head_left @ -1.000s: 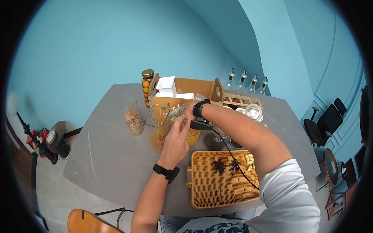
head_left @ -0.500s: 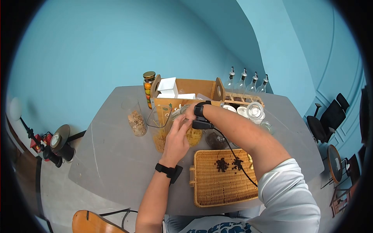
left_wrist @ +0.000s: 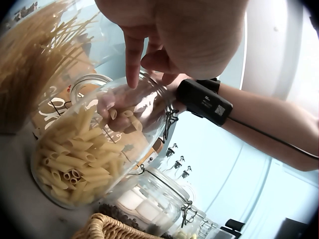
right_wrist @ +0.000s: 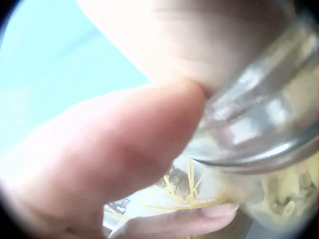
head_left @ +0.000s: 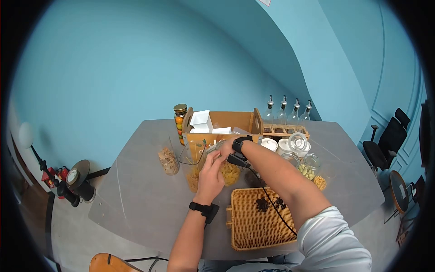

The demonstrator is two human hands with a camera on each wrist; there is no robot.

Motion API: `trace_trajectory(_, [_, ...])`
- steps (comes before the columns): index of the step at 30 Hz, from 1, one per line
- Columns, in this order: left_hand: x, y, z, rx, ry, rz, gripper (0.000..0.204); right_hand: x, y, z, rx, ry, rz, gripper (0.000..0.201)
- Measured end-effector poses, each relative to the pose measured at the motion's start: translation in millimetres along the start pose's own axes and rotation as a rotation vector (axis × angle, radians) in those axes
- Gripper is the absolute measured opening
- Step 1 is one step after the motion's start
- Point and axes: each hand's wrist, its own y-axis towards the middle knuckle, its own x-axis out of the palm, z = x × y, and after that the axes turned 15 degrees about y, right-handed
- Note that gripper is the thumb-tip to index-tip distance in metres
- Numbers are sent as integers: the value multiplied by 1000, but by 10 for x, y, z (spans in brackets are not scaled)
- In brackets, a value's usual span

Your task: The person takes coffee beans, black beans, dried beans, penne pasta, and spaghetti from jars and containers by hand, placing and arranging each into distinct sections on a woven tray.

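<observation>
A clip-top glass jar (left_wrist: 79, 154) with penne pasta stands on the table, its lid swung back. My right hand (head_left: 229, 148) reaches down through its mouth. Through the glass in the left wrist view, the curled right fingers (left_wrist: 119, 107) hold a few penne pieces (left_wrist: 133, 121) above the rest. My left hand (head_left: 212, 176) is at the jar's mouth, its fairly straight fingers touching around the rim (left_wrist: 159, 89). In the right wrist view, blurred fingers lie beside the shiny glass rim (right_wrist: 249, 129). A container of spaghetti (left_wrist: 45, 55) stands left of the jar.
A wicker tray (head_left: 240, 238) with small dark heaps (head_left: 262, 204) lies in front. Behind stands a wooden box (head_left: 231, 119). A glass of pale brown pieces (head_left: 168, 163) is at left; bottles (head_left: 283, 113) and small glass jars (head_left: 310, 168) are at right.
The head view has tilted up, so the table sits lower in the frame and the small jars at right show. Both hands stay at the penne jar.
</observation>
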Motion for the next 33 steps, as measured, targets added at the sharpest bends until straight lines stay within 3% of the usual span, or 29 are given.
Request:
trace_trajectory(3, [8,-13,20,-19,9,0,47,124,382,380,-95,43,75,36])
trace_trajectory(7, [62,-39,-39,-24,8,15,46,62,113,132,-3,119,90,30])
trace_trajectory(9, [54,-28,-37,-31,-6,1,46,-7,-276,-155,81,81,216,24])
trace_trajectory(10, [53,-37,-24,-30,-24,-15,46,29,-433,-238,43,98,345,19])
trace_trajectory(11, [64,-57,-13,-32,-28,-17,46,84,-383,-152,47,99,342,19])
trace_trajectory(13, [99,-45,-6,-9,-20,-2,51,112,-267,4,-152,6,458,15])
trace_trajectory(15, [104,-46,9,-10,-22,4,51,126,-232,21,-118,43,470,12])
trace_trajectory(17, [103,-49,16,-8,-23,5,51,131,-226,17,28,122,550,21])
trace_trajectory(20, [103,-58,13,-13,-5,2,51,103,-170,102,-14,77,602,11])
trace_trajectory(27, [27,-9,-14,-23,-41,-64,51,-22,-852,8,-172,644,669,10])
trace_trajectory(29, [-74,-1,66,-45,-69,-113,51,84,-1219,-158,-152,969,593,10])
trace_trajectory(31, [-267,43,256,27,-5,-11,48,430,-1547,-357,-98,965,506,10])
trace_trajectory(33, [-428,-51,423,-31,-110,-110,43,945,-1717,-462,-145,849,391,12])
